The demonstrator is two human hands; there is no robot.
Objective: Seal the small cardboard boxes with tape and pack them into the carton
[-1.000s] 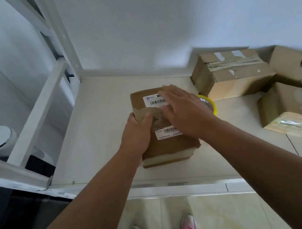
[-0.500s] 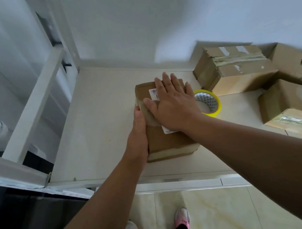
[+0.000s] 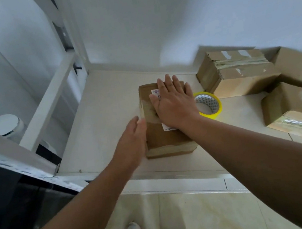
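Fingers [image 3: 168,84] flat and a little spread on your right hand [image 3: 174,105], palm down, pressing the top of the small box [image 3: 161,140]. That box lies right under those fingers on the pale shelf [image 3: 107,110]. Its long axis runs away from you, the same way the fingertips point. The far end sits beneath the tips; the near end sticks out behind your wrist. A glossy band crosses the lid just left of your thumb. It looks like tape, so I'd call this the smoothing-down step.

Over to your left hand [image 3: 130,142]: fingers [image 3: 138,124] straight and close together, holding nothing, thumb side up, edge-on to the box's left wall. It is blurred, so I cannot tell whether the tips touch the cardboard or sit just shy of it.

Now the relation that matters. The box is between your two sets of fingers, left ones at its side, right ones on its lid. The tape roll [image 3: 211,115] lies just right of your right little finger, so the right hand is the nearer one if another strip is wanted. For a lift, those right fingers would need to slide off the lid onto the right wall.

Further right of the fingers sit more boxes [image 3: 237,71]. I can't pick out which is the carton.
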